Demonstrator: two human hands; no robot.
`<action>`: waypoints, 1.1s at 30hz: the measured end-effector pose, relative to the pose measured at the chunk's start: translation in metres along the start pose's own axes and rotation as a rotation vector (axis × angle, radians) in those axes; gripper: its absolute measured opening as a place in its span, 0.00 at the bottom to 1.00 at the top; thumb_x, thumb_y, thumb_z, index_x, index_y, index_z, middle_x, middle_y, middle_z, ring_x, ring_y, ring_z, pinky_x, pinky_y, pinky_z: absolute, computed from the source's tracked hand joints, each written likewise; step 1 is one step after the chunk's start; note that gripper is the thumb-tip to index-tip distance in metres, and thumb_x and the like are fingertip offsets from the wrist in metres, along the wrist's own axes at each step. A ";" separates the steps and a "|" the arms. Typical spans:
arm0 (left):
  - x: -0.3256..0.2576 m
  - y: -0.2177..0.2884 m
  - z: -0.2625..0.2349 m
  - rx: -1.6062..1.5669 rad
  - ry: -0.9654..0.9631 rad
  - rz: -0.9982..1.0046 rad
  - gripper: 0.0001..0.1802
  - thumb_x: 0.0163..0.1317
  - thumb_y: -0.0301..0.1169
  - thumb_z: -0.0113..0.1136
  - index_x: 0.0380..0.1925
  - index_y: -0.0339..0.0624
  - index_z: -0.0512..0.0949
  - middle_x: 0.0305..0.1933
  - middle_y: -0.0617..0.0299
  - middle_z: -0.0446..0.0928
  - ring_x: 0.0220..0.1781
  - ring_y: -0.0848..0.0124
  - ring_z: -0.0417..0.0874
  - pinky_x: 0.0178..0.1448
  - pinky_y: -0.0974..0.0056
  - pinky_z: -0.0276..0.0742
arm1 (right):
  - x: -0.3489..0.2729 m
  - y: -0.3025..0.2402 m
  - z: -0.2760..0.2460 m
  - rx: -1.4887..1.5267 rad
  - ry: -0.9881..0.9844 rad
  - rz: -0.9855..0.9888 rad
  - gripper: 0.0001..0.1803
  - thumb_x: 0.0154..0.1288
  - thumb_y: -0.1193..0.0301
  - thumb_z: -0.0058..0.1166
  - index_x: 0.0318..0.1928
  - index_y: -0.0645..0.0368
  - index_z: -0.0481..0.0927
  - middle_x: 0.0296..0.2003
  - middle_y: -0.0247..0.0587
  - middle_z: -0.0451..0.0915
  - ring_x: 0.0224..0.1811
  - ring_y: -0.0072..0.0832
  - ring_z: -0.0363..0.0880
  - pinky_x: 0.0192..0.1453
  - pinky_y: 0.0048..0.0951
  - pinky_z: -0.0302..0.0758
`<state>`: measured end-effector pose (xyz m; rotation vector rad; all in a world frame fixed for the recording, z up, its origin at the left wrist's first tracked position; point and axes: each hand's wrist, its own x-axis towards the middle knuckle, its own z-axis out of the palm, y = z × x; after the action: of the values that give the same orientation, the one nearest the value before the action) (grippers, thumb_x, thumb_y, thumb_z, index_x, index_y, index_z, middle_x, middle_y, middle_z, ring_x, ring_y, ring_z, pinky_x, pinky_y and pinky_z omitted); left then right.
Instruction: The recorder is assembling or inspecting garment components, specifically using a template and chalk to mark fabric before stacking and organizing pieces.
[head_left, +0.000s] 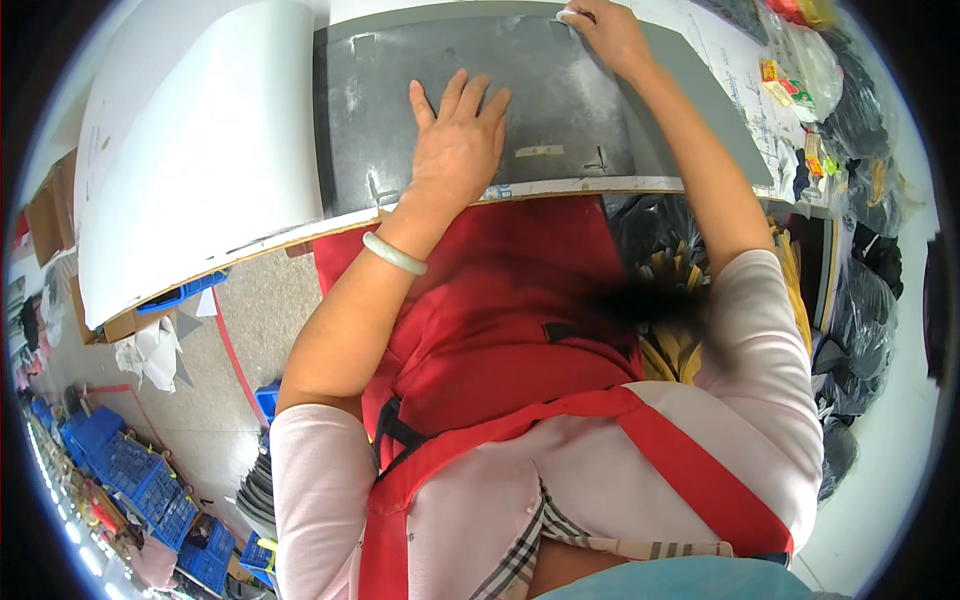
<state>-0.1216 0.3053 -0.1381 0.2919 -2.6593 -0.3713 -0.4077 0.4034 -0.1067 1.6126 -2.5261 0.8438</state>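
My right grip (610, 38), one o'clock, pinches a white piece (563, 15); left grip (456, 150), splayed, presses stiff-looking black board (565, 100), best edge-held.

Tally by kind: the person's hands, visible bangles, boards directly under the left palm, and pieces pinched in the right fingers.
Hands: 2 (left hand, right hand)
Pale bangle: 1
Dark flat board: 1
Small white piece: 1
Total: 5

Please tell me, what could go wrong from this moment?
The dark board might slip, as the left hand lies flat only near its middle. The right hand might drop the small white piece it pinches. The board reaches close to the table's near edge, so a bump might shift it.
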 end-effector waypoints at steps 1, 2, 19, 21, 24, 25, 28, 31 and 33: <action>0.001 0.000 0.000 -0.002 0.002 0.002 0.20 0.71 0.35 0.57 0.61 0.50 0.78 0.67 0.58 0.73 0.76 0.55 0.66 0.75 0.23 0.49 | 0.001 0.001 0.001 0.000 -0.003 0.003 0.13 0.68 0.67 0.57 0.34 0.67 0.81 0.34 0.56 0.80 0.38 0.52 0.79 0.45 0.46 0.74; 0.001 0.000 0.000 -0.005 0.004 0.005 0.20 0.71 0.35 0.57 0.62 0.50 0.78 0.68 0.58 0.72 0.76 0.55 0.66 0.75 0.23 0.49 | 0.002 0.001 0.003 -0.017 0.010 -0.028 0.13 0.68 0.67 0.57 0.34 0.67 0.80 0.33 0.56 0.80 0.37 0.53 0.79 0.45 0.46 0.74; -0.001 0.002 0.000 0.041 0.031 -0.014 0.19 0.72 0.35 0.57 0.61 0.53 0.78 0.67 0.62 0.74 0.75 0.58 0.68 0.75 0.27 0.53 | 0.006 0.001 0.010 0.273 0.092 0.423 0.07 0.62 0.72 0.60 0.33 0.63 0.80 0.21 0.40 0.79 0.21 0.28 0.79 0.27 0.34 0.76; 0.001 0.002 0.001 0.038 0.031 -0.018 0.19 0.72 0.35 0.57 0.61 0.53 0.78 0.67 0.62 0.73 0.75 0.58 0.68 0.76 0.28 0.53 | 0.018 0.006 -0.001 0.053 -0.146 0.468 0.07 0.62 0.72 0.60 0.34 0.64 0.80 0.21 0.40 0.79 0.21 0.27 0.79 0.26 0.33 0.76; 0.001 0.003 0.005 0.047 0.041 -0.017 0.18 0.73 0.36 0.56 0.61 0.53 0.78 0.68 0.62 0.73 0.75 0.58 0.68 0.76 0.28 0.52 | 0.017 0.003 -0.005 0.267 -0.132 0.538 0.06 0.63 0.73 0.60 0.34 0.64 0.81 0.23 0.39 0.81 0.21 0.27 0.80 0.25 0.31 0.77; -0.003 -0.001 0.004 0.038 0.017 -0.021 0.19 0.73 0.37 0.55 0.62 0.51 0.77 0.68 0.60 0.73 0.76 0.57 0.66 0.76 0.25 0.50 | 0.020 -0.012 -0.001 0.277 -0.145 0.522 0.06 0.63 0.73 0.60 0.34 0.64 0.81 0.23 0.39 0.81 0.21 0.27 0.80 0.25 0.31 0.77; -0.004 0.000 0.003 0.072 -0.005 -0.020 0.20 0.73 0.37 0.55 0.62 0.51 0.77 0.69 0.59 0.72 0.77 0.57 0.65 0.76 0.25 0.48 | 0.030 -0.040 0.010 0.518 -0.005 0.482 0.06 0.66 0.73 0.59 0.35 0.64 0.81 0.25 0.38 0.82 0.22 0.25 0.80 0.27 0.29 0.78; 0.000 0.006 0.003 0.123 -0.013 -0.005 0.20 0.72 0.38 0.55 0.62 0.52 0.77 0.68 0.60 0.73 0.76 0.58 0.66 0.76 0.26 0.49 | 0.044 -0.077 0.042 0.604 -0.090 0.213 0.08 0.70 0.71 0.58 0.37 0.65 0.83 0.26 0.39 0.82 0.25 0.23 0.79 0.31 0.29 0.77; -0.006 -0.001 0.003 0.148 -0.026 -0.022 0.20 0.72 0.38 0.55 0.63 0.50 0.77 0.68 0.60 0.72 0.76 0.57 0.66 0.76 0.26 0.49 | 0.054 -0.129 0.063 0.493 -0.170 0.140 0.08 0.69 0.71 0.58 0.37 0.65 0.83 0.27 0.43 0.83 0.26 0.29 0.81 0.33 0.33 0.77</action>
<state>-0.1173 0.3069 -0.1431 0.3643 -2.7161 -0.1869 -0.3069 0.2888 -0.0891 1.6973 -2.7219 1.5054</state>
